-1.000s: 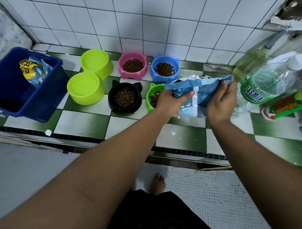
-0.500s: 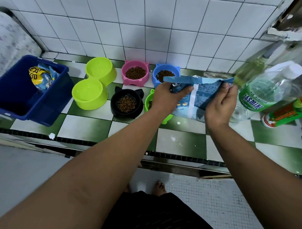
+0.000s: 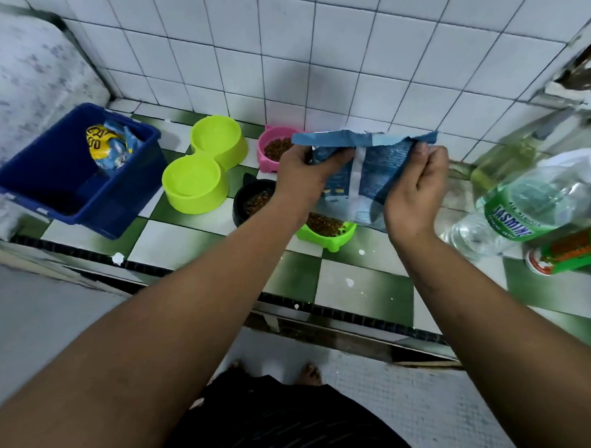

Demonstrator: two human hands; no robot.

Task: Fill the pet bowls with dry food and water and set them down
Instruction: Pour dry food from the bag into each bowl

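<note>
Both my hands hold a blue pet food bag upright above the counter: my left hand grips its left top corner, my right hand its right side. Behind and below it stand a pink bowl, a black bowl and a green bowl, each holding dry kibble. The blue bowl is hidden behind the bag. A lime-green double bowl on the left holds no kibble.
A dark blue bin with a yellow-and-blue packet stands at the counter's left end. A clear water bottle with a green label, another bottle and a green-labelled can crowd the right. The tiled counter ends at a dark front edge; a tiled wall rises behind.
The bag has been lifted higher and pulled straighter between both hands, now covering the blue bowl. The view has tilted down slightly.
</note>
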